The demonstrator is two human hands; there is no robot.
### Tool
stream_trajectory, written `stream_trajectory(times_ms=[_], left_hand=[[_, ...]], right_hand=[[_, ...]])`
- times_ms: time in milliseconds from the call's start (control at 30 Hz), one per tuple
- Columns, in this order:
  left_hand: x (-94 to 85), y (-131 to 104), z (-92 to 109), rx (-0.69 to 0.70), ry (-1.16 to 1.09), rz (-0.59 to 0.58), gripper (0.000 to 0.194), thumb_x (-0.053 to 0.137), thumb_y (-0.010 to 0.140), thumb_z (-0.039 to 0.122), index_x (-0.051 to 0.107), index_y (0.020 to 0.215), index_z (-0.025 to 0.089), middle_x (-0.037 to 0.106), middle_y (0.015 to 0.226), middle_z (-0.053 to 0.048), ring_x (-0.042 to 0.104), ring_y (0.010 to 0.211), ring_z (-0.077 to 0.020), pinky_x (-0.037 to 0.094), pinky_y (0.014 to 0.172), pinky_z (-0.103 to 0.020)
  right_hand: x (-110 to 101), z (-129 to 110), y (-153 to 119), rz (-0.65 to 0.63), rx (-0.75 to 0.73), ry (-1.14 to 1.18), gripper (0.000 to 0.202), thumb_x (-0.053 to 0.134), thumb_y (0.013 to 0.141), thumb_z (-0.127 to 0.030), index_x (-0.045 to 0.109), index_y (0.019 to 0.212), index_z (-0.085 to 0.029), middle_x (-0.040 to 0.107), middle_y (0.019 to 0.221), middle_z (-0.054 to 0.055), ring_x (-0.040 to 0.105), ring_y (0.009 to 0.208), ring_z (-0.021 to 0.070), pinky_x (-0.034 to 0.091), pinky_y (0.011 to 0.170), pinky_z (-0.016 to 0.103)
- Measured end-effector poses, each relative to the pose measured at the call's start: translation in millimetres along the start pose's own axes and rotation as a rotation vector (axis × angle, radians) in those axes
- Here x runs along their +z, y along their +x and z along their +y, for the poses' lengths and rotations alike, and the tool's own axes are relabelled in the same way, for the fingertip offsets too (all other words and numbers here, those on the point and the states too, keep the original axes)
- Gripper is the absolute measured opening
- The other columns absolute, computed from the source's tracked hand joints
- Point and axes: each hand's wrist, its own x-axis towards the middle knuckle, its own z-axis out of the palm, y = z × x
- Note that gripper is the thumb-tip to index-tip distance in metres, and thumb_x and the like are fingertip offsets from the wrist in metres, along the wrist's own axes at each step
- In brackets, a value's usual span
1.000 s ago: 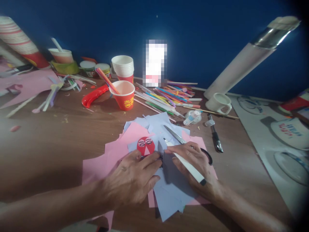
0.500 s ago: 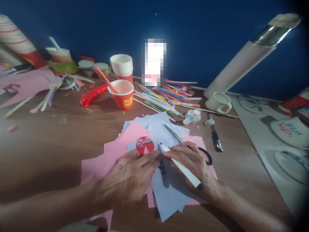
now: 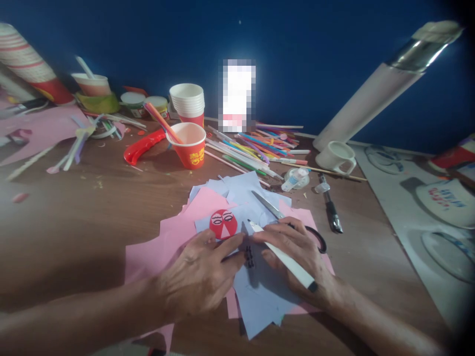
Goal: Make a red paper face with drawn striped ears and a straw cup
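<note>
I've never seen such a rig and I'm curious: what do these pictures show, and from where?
No machine here: these are a person's bare hands, all filmed by one head-worn camera looking forward and down. The right hand holds a white marker pen. The left hand rests on pale blue paper beside a red disc with drawn eyes. Pink paper shows around, on a brown table. Nearby lie black-handled metal scissors; beyond stand a red paper cup and a white mug.
</note>
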Motion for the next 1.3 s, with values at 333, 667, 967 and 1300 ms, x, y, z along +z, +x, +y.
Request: stream_trajectory(times_ms=[333,667,967,1300], left_hand=[[1.5,-0.3,-1.1,0.016,0.043,0.067,0.024,0.042,0.09,0.017,0.062,0.103,0.016,0.051,0.133,-0.011,0.059,0.083,-0.0198,0.043,0.075,-0.039],[-0.9,0.0,1.5,0.004,0.013,0.101,0.023,0.044,0.092,0.02,0.062,0.106,0.018,0.05,0.133,-0.011,0.059,0.092,-0.0205,0.044,0.08,-0.039],[-0.7,-1.3,1.5,-0.04,-0.018,0.035,0.026,0.041,0.094,0.023,0.059,0.112,0.019,0.046,0.137,-0.01,0.06,0.095,-0.0214,0.045,0.085,-0.041],[2.0,-0.2,1.6,-0.027,0.007,0.124,0.025,0.044,0.093,0.024,0.059,0.112,0.018,0.051,0.133,-0.011,0.06,0.093,-0.0213,0.044,0.084,-0.04]], right_hand=[[-5.7,-7.3,5.5,0.117,0.041,0.005,0.015,0.053,0.084,-0.016,0.063,0.092,-0.023,0.072,0.072,-0.001,0.063,0.057,0.015,0.048,0.066,0.032],[-1.2,-7.5,6.2,0.128,0.062,0.015,0.012,0.056,0.08,-0.013,0.065,0.082,-0.021,0.071,0.065,-0.002,0.056,0.045,0.0117,0.047,0.06,0.031],[1.7,-7.2,5.7,0.124,0.064,-0.003,0.01,0.057,0.082,-0.013,0.064,0.083,-0.02,0.07,0.063,-0.002,0.056,0.046,0.0112,0.044,0.061,0.03],[3.3,-6.0,5.6,0.1,0.026,0.041,0.009,0.058,0.081,-0.012,0.065,0.082,-0.018,0.07,0.065,-0.002,0.058,0.051,0.0108,0.04,0.066,0.031]])
